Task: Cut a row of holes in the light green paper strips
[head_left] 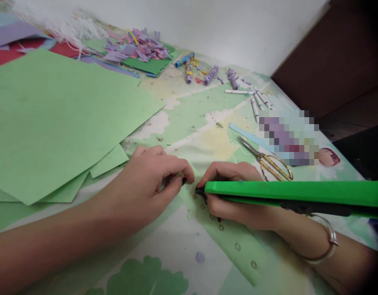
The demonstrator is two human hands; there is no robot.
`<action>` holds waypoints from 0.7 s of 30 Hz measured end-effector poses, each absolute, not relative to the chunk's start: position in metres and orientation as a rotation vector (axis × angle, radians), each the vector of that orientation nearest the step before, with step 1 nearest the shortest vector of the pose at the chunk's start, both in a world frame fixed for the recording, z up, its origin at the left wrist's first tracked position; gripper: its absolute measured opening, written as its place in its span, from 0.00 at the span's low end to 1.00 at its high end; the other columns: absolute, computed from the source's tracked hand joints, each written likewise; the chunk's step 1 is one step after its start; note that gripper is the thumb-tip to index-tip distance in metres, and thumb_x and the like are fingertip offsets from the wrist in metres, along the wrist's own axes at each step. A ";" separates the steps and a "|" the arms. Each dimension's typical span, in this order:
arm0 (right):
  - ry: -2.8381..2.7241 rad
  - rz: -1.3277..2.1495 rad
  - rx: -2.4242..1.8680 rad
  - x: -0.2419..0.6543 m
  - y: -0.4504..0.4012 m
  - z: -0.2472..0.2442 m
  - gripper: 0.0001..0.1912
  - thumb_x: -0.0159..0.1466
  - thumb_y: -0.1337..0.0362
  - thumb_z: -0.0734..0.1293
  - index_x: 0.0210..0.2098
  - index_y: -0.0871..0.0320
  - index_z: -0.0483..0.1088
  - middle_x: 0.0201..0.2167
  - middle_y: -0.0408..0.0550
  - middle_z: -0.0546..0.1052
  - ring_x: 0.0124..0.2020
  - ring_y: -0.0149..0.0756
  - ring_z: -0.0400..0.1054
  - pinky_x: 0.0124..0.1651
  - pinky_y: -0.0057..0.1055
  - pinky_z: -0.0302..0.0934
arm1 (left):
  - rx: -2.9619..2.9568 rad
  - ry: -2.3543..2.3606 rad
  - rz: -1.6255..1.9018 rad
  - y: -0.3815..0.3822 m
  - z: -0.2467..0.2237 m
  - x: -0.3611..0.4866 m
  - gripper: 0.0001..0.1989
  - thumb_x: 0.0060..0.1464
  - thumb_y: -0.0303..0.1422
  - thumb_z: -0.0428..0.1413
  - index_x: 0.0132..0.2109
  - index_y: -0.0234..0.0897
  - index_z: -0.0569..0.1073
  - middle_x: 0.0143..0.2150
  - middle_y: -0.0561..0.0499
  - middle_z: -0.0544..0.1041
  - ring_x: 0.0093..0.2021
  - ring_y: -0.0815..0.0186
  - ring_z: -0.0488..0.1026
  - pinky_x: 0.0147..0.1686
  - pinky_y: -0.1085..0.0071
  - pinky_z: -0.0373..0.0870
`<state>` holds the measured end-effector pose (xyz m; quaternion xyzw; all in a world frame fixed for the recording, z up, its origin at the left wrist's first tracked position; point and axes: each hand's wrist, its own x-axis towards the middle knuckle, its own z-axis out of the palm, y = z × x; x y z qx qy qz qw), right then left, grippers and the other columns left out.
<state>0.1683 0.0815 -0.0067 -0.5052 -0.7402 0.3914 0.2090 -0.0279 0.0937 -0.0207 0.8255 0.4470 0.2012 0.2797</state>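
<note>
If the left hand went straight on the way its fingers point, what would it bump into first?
Most likely the right hand, whose fingers sit just across a small gap, above the green paper strip. How high each hand sits is hard to judge here.

no legible text, no readable labels, brands or numbers, no signs, small marks unreadable

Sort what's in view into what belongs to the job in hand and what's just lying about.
Probably in use:
- ring-marked green strip
- bright green, black-tipped tool at the right hand

Apparently just lying about:
- gold-handled scissors
- white pens
- purple rolls
- pile of paper scraps
- large green sheet
</note>
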 end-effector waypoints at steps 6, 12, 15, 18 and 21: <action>-2.065 1.107 -1.397 0.170 0.082 -0.006 0.09 0.48 0.74 0.66 0.28 0.59 0.73 0.16 0.36 0.71 0.16 0.22 0.62 0.20 0.17 0.56 | 2.212 1.205 0.481 0.092 -0.019 -0.028 0.15 0.56 0.31 0.44 0.36 0.45 0.75 0.31 0.53 0.77 0.37 0.61 0.67 0.41 0.60 0.58; -2.056 1.119 -1.423 0.168 0.080 -0.005 0.09 0.48 0.74 0.66 0.28 0.59 0.74 0.16 0.37 0.71 0.16 0.23 0.63 0.20 0.18 0.57 | 2.223 1.192 0.498 0.092 -0.020 -0.027 0.15 0.56 0.31 0.43 0.36 0.44 0.75 0.31 0.53 0.77 0.36 0.61 0.67 0.40 0.60 0.58; -2.069 1.139 -1.403 0.170 0.082 -0.004 0.10 0.50 0.74 0.65 0.30 0.60 0.74 0.16 0.38 0.71 0.16 0.23 0.63 0.21 0.18 0.58 | 2.190 1.224 0.536 0.092 -0.021 -0.029 0.15 0.55 0.31 0.44 0.36 0.44 0.76 0.29 0.52 0.75 0.34 0.62 0.67 0.38 0.62 0.59; -2.199 1.104 -1.202 0.176 0.088 -0.003 0.10 0.52 0.75 0.65 0.32 0.60 0.75 0.21 0.40 0.74 0.21 0.24 0.66 0.26 0.19 0.61 | 2.120 1.291 0.567 0.089 -0.021 -0.031 0.14 0.52 0.32 0.46 0.33 0.44 0.77 0.27 0.52 0.74 0.31 0.63 0.66 0.34 0.65 0.59; -2.316 1.080 -1.002 0.183 0.095 -0.002 0.10 0.54 0.73 0.67 0.36 0.61 0.76 0.28 0.42 0.77 0.28 0.26 0.69 0.32 0.19 0.62 | 2.121 1.321 0.588 0.085 -0.020 -0.030 0.12 0.47 0.32 0.48 0.30 0.45 0.77 0.24 0.53 0.72 0.28 0.64 0.66 0.31 0.67 0.58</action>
